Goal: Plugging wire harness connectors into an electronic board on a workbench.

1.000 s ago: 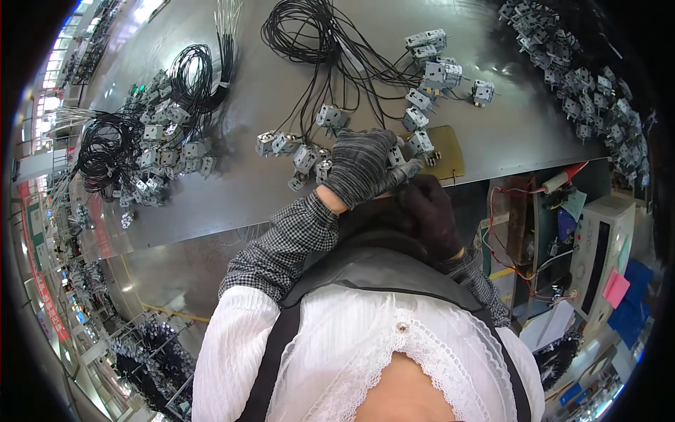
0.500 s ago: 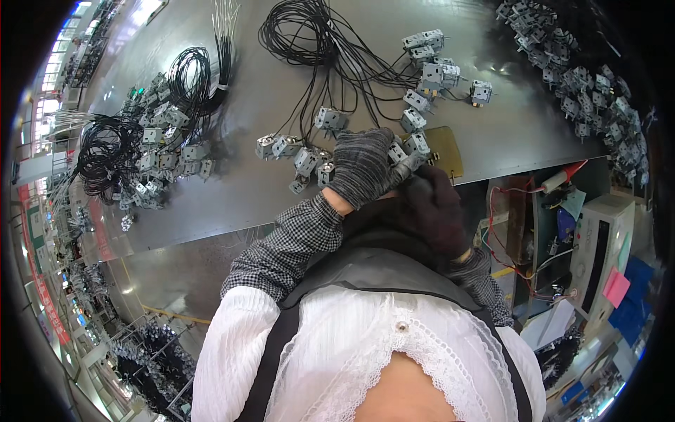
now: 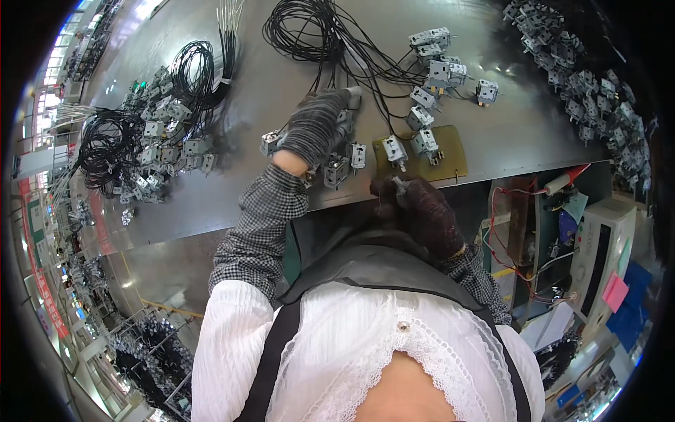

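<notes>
My left hand, in a dark striped glove, lies over a cluster of wired grey box-shaped electrical parts. Its fingers curl around a grey box-shaped part, which the glove mostly covers. At the table's front edge, my right hand, in a dark reddish glove, pinches a small grey piece too small to name. Just beyond that hand, a grey part with a short shaft sits on a yellowish-brown plate. Another grey part rests on the same plate, to the right.
Coiled black wires lie at the table's far middle. More grey parts with wire bundles are heaped at left. A long pile of grey parts runs down the right. A light-coloured instrument box stands beyond the table edge.
My left hand has moved left and away from the plate, onto the cluster. My right hand has drawn slightly down and left, and the part with the shaft now shows on the plate.
</notes>
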`<action>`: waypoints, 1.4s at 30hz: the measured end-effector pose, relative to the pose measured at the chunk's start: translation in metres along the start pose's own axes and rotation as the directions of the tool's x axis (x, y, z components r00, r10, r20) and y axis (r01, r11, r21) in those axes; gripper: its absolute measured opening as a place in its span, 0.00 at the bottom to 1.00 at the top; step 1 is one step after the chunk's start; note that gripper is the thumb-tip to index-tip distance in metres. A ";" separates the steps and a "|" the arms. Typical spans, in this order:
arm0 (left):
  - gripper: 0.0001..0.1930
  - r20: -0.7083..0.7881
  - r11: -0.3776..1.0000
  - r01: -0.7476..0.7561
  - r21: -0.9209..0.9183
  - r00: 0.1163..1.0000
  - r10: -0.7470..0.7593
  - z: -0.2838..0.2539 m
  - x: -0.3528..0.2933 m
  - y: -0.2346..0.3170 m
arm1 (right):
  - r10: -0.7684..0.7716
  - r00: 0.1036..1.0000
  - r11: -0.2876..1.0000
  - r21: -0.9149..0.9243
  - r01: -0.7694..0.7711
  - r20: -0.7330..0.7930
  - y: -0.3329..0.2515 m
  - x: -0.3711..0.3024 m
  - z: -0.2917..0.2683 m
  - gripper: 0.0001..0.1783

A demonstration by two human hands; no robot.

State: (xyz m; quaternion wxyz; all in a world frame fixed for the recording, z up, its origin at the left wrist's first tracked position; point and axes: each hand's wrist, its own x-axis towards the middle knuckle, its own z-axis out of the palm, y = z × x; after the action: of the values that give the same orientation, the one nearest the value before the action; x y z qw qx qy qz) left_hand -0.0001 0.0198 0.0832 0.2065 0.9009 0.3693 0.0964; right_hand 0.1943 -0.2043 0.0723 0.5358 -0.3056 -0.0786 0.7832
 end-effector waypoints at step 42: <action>0.22 0.083 0.952 -0.033 -0.306 0.995 0.061 0.031 -0.021 0.070 | -0.592 0.797 0.441 -0.875 0.198 -0.119 0.002 -0.011 0.005 0.21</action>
State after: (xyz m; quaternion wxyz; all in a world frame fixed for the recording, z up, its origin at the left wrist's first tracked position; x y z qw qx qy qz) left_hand 0.0388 -0.0498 0.0857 0.3571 0.8703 0.3188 0.1156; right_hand 0.1926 -0.2134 0.0795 0.5013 -0.6488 -0.3946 0.4148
